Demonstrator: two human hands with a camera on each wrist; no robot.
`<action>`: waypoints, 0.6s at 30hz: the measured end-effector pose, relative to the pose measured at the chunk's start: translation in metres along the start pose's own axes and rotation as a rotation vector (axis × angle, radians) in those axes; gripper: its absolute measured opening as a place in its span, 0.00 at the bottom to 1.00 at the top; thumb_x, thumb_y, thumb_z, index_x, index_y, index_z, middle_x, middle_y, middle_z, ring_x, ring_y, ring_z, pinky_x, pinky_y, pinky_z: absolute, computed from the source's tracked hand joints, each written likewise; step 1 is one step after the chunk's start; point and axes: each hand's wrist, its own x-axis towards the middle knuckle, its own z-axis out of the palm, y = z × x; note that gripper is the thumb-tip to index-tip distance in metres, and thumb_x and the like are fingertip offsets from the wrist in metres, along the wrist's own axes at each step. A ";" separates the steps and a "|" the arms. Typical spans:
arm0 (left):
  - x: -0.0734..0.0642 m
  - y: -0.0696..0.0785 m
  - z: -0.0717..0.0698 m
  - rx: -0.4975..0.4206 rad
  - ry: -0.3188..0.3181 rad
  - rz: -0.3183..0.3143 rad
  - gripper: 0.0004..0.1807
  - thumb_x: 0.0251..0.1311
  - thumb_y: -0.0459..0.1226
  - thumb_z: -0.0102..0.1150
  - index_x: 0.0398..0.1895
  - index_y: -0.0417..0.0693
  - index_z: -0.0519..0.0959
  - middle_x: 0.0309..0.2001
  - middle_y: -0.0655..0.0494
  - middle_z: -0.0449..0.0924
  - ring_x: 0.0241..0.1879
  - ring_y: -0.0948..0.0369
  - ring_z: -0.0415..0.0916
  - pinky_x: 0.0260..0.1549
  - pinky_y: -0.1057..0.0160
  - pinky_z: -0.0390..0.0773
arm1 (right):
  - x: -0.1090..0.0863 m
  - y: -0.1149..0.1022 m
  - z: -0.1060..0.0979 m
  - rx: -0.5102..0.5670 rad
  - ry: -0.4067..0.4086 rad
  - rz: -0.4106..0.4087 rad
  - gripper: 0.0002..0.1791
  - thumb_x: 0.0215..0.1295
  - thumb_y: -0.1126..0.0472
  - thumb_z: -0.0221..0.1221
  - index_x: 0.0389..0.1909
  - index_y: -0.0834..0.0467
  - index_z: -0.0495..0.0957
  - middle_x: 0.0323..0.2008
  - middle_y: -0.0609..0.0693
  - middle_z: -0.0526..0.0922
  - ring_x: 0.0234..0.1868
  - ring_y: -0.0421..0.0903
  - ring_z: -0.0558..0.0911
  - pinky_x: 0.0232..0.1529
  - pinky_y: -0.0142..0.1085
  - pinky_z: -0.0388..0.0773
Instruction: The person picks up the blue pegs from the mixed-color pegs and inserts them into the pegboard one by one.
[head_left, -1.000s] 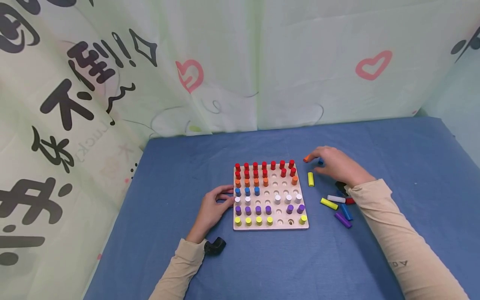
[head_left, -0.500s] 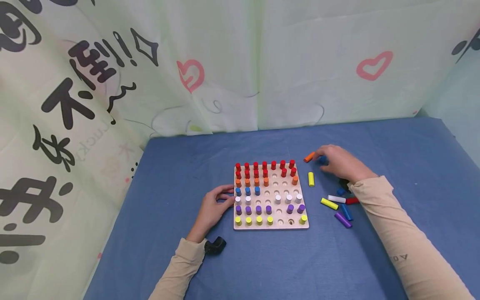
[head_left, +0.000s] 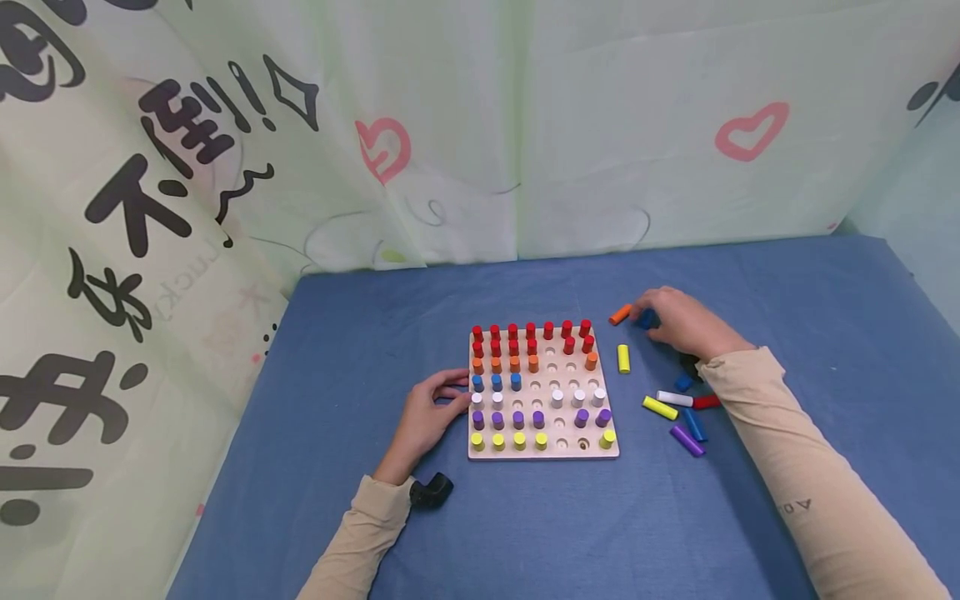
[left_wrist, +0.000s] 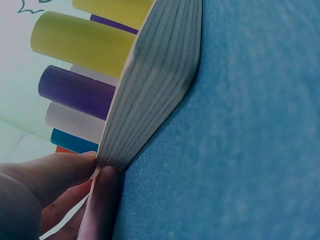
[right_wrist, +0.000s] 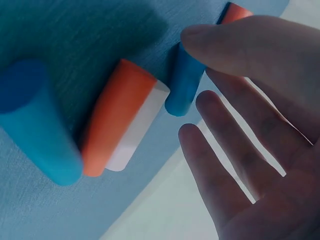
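A square wooden pegboard lies on the table, with rows of red, orange, blue, white, purple and yellow pegs upright in its holes. Several holes toward its right side are bare. My left hand pinches the board's left edge; the left wrist view has the thumb at its upper rim and a finger against the side. Beyond the board's right side, my right hand has its thumb and index finger around a blue peg lying on the cloth. The other fingers are spread loosely.
An orange peg and a yellow peg lie between board and right hand. Nearer the right forearm are loose yellow, white, red, blue and purple pegs. A curtain hangs behind the table.
My right hand has drawn slightly away from the orange peg, and its thumb and index finger have closed in on the blue peg. My left hand stays at the board.
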 end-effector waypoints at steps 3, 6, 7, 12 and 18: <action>0.000 0.000 0.000 0.002 0.002 0.006 0.20 0.64 0.36 0.64 0.60 0.49 0.79 0.53 0.54 0.83 0.43 0.61 0.81 0.41 0.64 0.81 | 0.001 0.001 -0.001 0.003 -0.012 0.009 0.14 0.58 0.76 0.63 0.47 0.69 0.81 0.55 0.70 0.77 0.53 0.64 0.73 0.57 0.59 0.72; 0.000 0.001 0.000 0.003 0.003 0.008 0.20 0.64 0.36 0.64 0.60 0.49 0.79 0.52 0.54 0.83 0.43 0.61 0.81 0.40 0.65 0.81 | 0.002 0.002 -0.001 0.004 -0.015 0.019 0.14 0.59 0.77 0.63 0.47 0.68 0.81 0.55 0.70 0.77 0.54 0.64 0.73 0.58 0.59 0.72; 0.000 0.001 0.000 0.003 0.003 0.008 0.20 0.64 0.36 0.64 0.59 0.49 0.79 0.52 0.54 0.83 0.43 0.61 0.81 0.40 0.65 0.81 | 0.003 0.003 -0.001 0.004 -0.016 0.019 0.14 0.59 0.77 0.63 0.47 0.68 0.81 0.55 0.70 0.77 0.54 0.64 0.73 0.57 0.59 0.72; -0.001 0.001 0.000 0.005 0.003 0.010 0.20 0.64 0.36 0.64 0.59 0.48 0.79 0.53 0.53 0.83 0.43 0.61 0.81 0.41 0.65 0.81 | 0.004 0.005 -0.001 -0.004 -0.007 0.004 0.13 0.58 0.77 0.63 0.45 0.68 0.82 0.52 0.69 0.79 0.52 0.63 0.74 0.56 0.58 0.73; -0.001 0.001 0.000 0.005 0.006 0.013 0.20 0.64 0.37 0.65 0.60 0.48 0.79 0.55 0.54 0.82 0.44 0.61 0.81 0.43 0.62 0.81 | 0.008 0.007 0.000 -0.004 -0.012 0.009 0.12 0.59 0.78 0.61 0.44 0.68 0.83 0.51 0.69 0.79 0.50 0.62 0.74 0.56 0.59 0.73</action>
